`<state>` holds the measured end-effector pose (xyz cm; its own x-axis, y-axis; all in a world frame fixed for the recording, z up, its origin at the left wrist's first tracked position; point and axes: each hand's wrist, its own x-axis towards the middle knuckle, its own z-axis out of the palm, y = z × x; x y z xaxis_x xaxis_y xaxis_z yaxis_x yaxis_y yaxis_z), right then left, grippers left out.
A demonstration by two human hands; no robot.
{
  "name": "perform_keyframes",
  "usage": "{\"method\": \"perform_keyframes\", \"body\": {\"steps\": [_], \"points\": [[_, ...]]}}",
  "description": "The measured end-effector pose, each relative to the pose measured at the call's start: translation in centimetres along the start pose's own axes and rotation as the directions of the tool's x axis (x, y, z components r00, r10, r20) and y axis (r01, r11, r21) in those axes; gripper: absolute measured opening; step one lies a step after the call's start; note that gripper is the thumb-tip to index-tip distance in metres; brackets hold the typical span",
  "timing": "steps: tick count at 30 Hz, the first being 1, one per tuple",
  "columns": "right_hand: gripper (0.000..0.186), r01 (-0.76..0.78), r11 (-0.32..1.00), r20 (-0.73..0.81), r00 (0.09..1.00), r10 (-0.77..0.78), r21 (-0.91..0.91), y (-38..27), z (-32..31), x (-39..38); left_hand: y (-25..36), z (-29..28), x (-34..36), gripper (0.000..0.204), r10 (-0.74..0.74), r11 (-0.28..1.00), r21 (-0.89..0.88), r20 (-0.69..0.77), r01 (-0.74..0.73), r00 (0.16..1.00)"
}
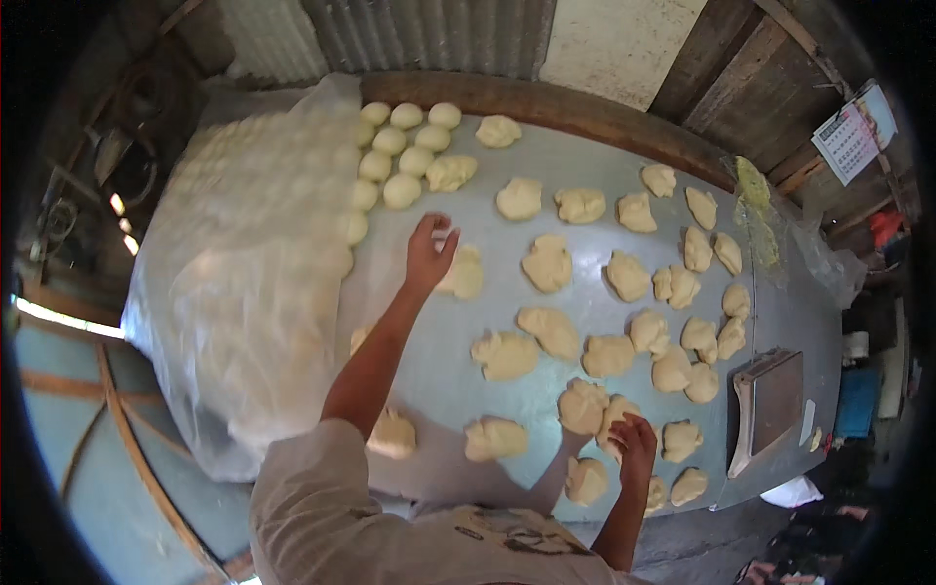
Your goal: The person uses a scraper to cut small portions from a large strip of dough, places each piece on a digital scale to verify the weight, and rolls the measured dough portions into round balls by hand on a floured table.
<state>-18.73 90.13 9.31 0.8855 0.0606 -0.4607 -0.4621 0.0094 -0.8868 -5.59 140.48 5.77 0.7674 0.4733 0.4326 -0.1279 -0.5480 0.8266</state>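
My left hand (431,252) is above the table near the upper left, its fingers curled but apart from the thumb, with nothing visible in it. Partly behind its wrist lies a rough dough piece (464,273). Just beyond the fingers are smooth round dough balls (402,191) in close rows, with an uneven dough lump (451,174) at their edge. Toward the near right, my right hand (636,444) has its fingers closed over the right side of a dough piece (616,419). Another dough lump (583,407) lies against that piece on the left.
Clear plastic sheeting (244,292) covers many dough balls on the left. Rough dough lumps (627,276) are scattered across the grey table (429,370). A scale (770,405) stands at the right. A wooden beam (546,102) edges the far side.
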Motion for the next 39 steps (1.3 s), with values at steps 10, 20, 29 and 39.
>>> {"method": "perform_keyframes", "body": {"steps": [10, 20, 29, 39], "points": [[0.03, -0.198, 0.98, -0.102, 0.974, 0.2, 0.03, 1.1, 12.9, -0.5, -14.5, 16.5, 26.1, 0.076, -0.02, 0.718, 0.652, 0.369, -0.243, 0.929], [0.041, 0.1, 0.922, -0.127, 0.979, -0.158, -0.374, 2.3, 11.1, -2.1, -3.4, 7.8, 10.2, 0.051, 0.043, 0.936, -0.318, 0.523, 0.148, 0.851], [0.04, 0.45, 0.612, -0.055, 0.776, -0.628, -0.651, -4.7, 15.4, -5.8, 15.9, -1.4, -24.6, 0.068, -0.384, 0.085, -0.516, 0.773, 0.853, 0.506], [0.035, 0.682, 0.478, -0.288, 0.381, -0.878, -0.553, 2.0, 13.6, -16.9, 27.4, -0.8, -37.0, 0.026, -0.342, 0.867, -0.417, -0.101, 0.273, 0.934]]}}
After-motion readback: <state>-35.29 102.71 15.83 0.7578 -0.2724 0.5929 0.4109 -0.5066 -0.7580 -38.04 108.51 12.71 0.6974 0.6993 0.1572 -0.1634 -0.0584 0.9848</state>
